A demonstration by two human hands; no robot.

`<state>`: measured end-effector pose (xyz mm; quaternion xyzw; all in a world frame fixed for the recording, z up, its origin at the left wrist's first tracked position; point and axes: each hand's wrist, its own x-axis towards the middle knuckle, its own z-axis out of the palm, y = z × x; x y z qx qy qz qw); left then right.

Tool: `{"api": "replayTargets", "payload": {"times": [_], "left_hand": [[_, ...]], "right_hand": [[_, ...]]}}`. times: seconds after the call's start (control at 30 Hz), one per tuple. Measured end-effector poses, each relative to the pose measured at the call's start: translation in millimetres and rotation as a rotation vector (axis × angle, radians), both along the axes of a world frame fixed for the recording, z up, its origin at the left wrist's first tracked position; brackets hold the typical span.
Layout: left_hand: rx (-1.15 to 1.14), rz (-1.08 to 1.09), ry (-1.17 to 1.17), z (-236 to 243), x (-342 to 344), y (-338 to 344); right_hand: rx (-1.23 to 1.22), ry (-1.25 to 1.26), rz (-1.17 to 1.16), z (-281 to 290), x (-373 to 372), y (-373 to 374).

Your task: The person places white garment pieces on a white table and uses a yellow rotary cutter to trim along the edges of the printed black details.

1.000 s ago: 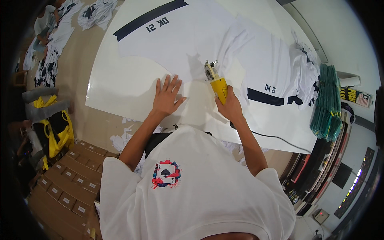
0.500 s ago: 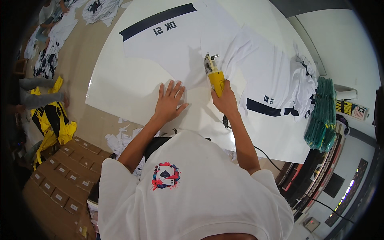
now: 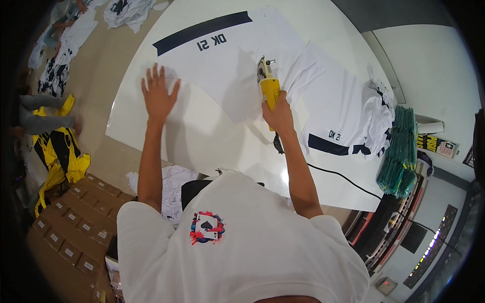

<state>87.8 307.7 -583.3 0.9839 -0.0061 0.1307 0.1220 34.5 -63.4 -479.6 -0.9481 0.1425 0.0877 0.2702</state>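
My right hand (image 3: 279,113) is wrapped round the yellow body of an electric rotary cloth cutter (image 3: 270,91). Its metal head and round blade rest over a white fabric panel (image 3: 207,73) with a dark band along its far edge. With fingers spread, my left hand (image 3: 159,96) lies at the panel's left end, fingertips by the corner below the band. Whether it presses the cloth or only the white table (image 3: 197,139) I cannot tell. To the cutter's right lies creased white fabric (image 3: 336,91), joined to more white panels with a dark band.
Green plastic-wrapped packs (image 3: 397,156) stack at the table's right edge. The cutter's black cord (image 3: 343,177) trails right. Brown cartons (image 3: 76,217) stand lower left, beside yellow and black cloth (image 3: 63,156). White scraps (image 3: 177,187) lie below the table edge. Other people sit at far left.
My left hand has moved left and away from me, from the panel's near edge to its left end. My right hand and the cutter have shifted slightly left and away from me.
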Motion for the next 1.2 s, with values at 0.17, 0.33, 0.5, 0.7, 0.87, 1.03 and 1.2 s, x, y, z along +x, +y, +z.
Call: {"api": "replayTargets", "payload": {"times": [0.17, 0.33, 0.5, 0.7, 0.87, 1.03, 1.2], "left_hand": [[-0.021, 0.062, 0.059, -15, 13, 32], [0.003, 0.038, 0.040, -16, 13, 31], [0.044, 0.029, 0.117, -9, 14, 32], [-0.002, 0.023, 0.129, -3, 16, 33], [-0.039, 0.015, 0.114, -2, 17, 35], [-0.060, 0.022, 0.124, -2, 17, 36], [-0.063, 0.038, 0.140, -1, 18, 37]], "right_hand": [[-0.056, 0.025, -0.032, -2, 19, 9], [-0.041, -0.075, 0.001, -9, 35, 12], [-0.049, -0.061, -0.047, -14, 51, 21], [-0.068, -0.060, -0.101, -13, 73, 34], [-0.092, -0.047, -0.142, -11, 89, 44], [-0.125, -0.024, -0.190, -12, 108, 47], [-0.131, -0.014, -0.247, -16, 128, 47]]}}
